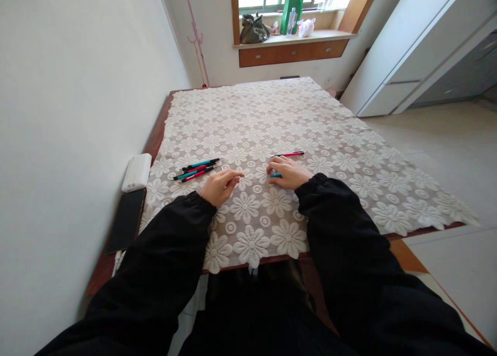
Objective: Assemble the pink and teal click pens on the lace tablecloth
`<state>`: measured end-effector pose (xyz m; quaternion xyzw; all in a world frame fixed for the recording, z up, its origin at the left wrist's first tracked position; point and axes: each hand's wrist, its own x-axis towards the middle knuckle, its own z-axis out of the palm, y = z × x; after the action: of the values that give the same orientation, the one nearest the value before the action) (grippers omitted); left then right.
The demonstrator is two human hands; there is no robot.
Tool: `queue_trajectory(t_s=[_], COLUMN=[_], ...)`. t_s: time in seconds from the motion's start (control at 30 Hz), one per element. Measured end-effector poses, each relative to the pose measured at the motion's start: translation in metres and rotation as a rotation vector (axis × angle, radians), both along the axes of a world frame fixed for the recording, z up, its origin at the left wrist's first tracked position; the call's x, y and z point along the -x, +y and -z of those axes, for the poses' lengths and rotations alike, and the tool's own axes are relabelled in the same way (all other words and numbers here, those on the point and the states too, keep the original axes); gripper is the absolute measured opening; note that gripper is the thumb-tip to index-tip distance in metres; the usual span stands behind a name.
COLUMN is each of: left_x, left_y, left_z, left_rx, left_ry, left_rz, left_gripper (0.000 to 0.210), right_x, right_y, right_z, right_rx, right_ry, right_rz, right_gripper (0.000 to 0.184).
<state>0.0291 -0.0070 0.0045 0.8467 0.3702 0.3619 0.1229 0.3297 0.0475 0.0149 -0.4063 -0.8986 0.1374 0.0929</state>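
Note:
On the lace tablecloth (252, 137), my right hand (291, 172) is curled around a blue pen (275, 175), with only a short stretch of it showing under the fingers. Just beyond that hand lies a red-and-black pen (288, 154). My left hand (220, 187) rests to the left, thumb and forefinger brought together; whatever they may pinch is too small to make out. Beside it is a small pile of pens, with a teal-and-black one (200, 164) at the back and a red-and-black one (197, 174) in front.
Along the wall at the left edge of the table are a white power bank (136, 172) and a dark phone (126, 221). A windowsill (267, 41) at the back holds a green bag (292, 11), a bottle and a dark bag. A white cabinet (404, 45) stands right.

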Motion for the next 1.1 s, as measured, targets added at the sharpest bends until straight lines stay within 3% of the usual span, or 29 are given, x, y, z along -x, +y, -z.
queue_trajectory(t_s=[0.07, 0.23, 0.33, 0.57, 0.87, 1.1], left_x=[0.000, 0.000, 0.001, 0.001, 0.001, 0.001], left_y=[0.000, 0.001, 0.002, 0.003, 0.002, 0.003], left_z=[0.000, 0.002, 0.004, 0.002, 0.002, 0.004], left_rx=[0.005, 0.029, 0.060, 0.109, 0.110, 0.077], left_ry=[0.000, 0.003, 0.026, 0.079, 0.102, 0.094], left_rz=[-0.002, -0.015, 0.001, 0.079, 0.094, 0.118], left_gripper=[0.021, 0.021, 0.022, 0.027, 0.029, 0.028], right_x=[-0.001, 0.004, 0.013, 0.038, 0.039, 0.042], right_y=[0.002, 0.001, -0.006, -0.025, -0.026, -0.028], right_z=[0.001, -0.002, -0.001, 0.010, 0.013, 0.013], right_rx=[0.026, 0.026, 0.017, -0.005, -0.023, -0.002], right_ry=[0.010, 0.083, 0.175, 0.209, 0.284, 0.324], right_rz=[0.002, 0.020, 0.053, -0.083, -0.193, -0.161], right_gripper=[0.009, 0.005, 0.010, 0.016, 0.024, 0.022])
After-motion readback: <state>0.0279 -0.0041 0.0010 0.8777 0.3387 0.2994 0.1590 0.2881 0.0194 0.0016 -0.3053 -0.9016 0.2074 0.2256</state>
